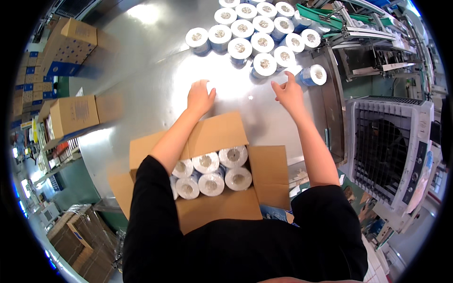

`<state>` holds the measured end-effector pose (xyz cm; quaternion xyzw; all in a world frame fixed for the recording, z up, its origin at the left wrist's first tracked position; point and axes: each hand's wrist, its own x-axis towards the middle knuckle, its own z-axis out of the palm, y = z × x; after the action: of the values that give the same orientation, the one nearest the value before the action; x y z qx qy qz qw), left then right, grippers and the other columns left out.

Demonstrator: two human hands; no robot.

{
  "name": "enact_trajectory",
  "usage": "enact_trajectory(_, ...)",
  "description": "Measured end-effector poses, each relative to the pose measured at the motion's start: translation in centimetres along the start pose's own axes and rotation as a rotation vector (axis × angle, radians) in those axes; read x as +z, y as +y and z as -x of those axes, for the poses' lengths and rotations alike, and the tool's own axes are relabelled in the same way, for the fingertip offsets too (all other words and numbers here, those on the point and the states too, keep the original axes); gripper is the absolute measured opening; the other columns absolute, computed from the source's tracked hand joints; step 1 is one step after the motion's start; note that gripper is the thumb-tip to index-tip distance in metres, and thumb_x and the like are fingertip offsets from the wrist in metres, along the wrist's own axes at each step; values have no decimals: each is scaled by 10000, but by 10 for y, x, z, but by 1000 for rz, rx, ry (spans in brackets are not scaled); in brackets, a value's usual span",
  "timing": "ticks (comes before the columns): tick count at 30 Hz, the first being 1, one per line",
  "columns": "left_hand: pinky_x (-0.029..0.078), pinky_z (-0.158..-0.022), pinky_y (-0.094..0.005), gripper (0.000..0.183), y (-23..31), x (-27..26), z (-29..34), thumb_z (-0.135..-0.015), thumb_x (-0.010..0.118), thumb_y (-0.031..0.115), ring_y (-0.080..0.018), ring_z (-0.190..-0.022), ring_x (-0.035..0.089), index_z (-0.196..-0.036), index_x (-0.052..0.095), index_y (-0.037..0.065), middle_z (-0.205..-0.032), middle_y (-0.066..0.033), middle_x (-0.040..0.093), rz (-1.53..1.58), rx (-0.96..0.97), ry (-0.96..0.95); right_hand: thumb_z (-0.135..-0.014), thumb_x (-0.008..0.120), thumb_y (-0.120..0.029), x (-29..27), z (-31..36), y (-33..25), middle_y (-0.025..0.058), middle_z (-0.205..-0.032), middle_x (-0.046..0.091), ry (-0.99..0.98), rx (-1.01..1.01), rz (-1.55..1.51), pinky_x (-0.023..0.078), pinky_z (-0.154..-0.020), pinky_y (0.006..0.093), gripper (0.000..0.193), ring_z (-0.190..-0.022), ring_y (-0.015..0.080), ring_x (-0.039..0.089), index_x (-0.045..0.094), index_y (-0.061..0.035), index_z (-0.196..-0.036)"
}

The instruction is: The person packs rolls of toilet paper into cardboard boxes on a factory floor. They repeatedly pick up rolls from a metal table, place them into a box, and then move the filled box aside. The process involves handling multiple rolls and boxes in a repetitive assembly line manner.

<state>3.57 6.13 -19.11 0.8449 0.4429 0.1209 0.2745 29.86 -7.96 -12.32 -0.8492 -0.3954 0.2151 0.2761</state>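
Observation:
My left hand (200, 97) reaches out over the shiny metal table, thumb apart from the fingers and nothing in its grasp. To its right, my right hand (289, 95) is also open, index finger and thumb spread, close to the nearest wrapped paper rolls (264, 64) but with a visible gap. These rolls are white with blue wrapping and stand on end in a cluster. One roll (314, 75) lies tilted by the table's right edge. Below my forearms, an open cardboard box (219, 207) holds several wrapped rolls (211, 184) in two visible rows; my left arm hides part of it.
A conveyor with green belts (321, 18) meets the table at the upper right. A large grey fan unit (387, 146) stands at the right. Cardboard boxes (75, 115) sit along the left side, with stacked flat cardboard (78, 240) at the lower left.

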Motion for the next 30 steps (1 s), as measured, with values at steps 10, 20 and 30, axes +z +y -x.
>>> enact_trajectory(10,282,-1070,-461,607,21,69,-199,-747,668,529,-356,-1279,363,-1262,592,217,-1358,-199,418,-364,68,-31,-780,680,-310,83,-131,68,270,-907,656,-134,285,56,551,-667,380,1000,-808,376,665,49,120,-1425)
enact_trajectory(20,487,-898,-351,592,27,34,-177,-680,677,547,-263,-1041,612,-1112,697,143,-1093,-89,681,-477,-9,-544,-731,705,-225,92,-35,87,255,-895,656,-301,67,152,508,-810,453,805,-861,418,639,297,12,-1382)
enact_trajectory(30,489,-906,-316,355,48,-281,103,-885,580,118,-166,-1016,620,-1216,576,-10,-1145,-94,646,1245,-451,-139,-733,736,-125,-72,60,40,57,-669,635,173,8,-160,451,-523,244,672,-559,65,530,455,57,-1316)
